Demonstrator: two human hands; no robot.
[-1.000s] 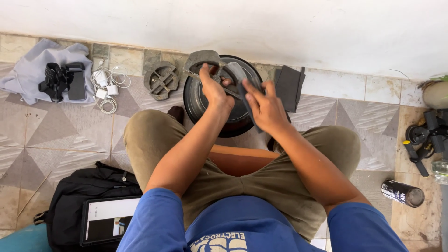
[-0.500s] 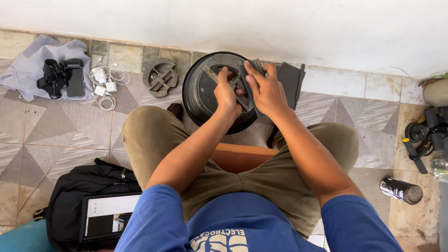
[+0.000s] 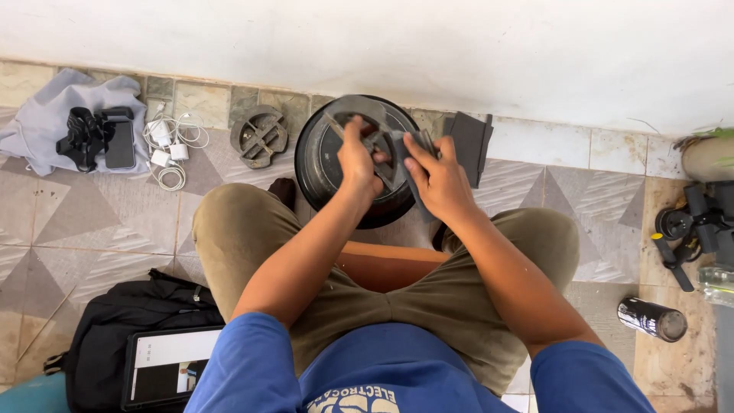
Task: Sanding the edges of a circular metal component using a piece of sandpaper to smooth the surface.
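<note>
1. I look down at a tiled floor [image 3: 92, 222] by a white wall [image 3: 459, 46]; I sit with knees spread in olive trousers.
2. Between my knees, upright against the wall, stands a big round black housing [image 3: 321, 164], open face towards me.
3. My left hand [image 3: 359, 157] has its grip closed around a grey spoked frame [image 3: 359, 111] set across the housing's mouth.
4. My right hand [image 3: 440, 180] presses a dark grey cloth [image 3: 405, 164] against the frame's hub, fingers closed on it.
5. To do this well, I judge the left hand must hold the frame steady while the right wipes along each spoke.
6. A dark flat panel [image 3: 468, 145] leans just right of the housing, close to my right hand; it could be knocked.
7. Left of the housing lies a second round spoked grille [image 3: 260, 136].
8. Further left: a grey garment [image 3: 46, 115] bearing a phone [image 3: 120, 141], and white chargers [image 3: 168, 149].
9. Lower left: a black bag [image 3: 99, 336] with a tablet [image 3: 164, 367].
10. Right: a black can [image 3: 651, 319] on its side.
</note>
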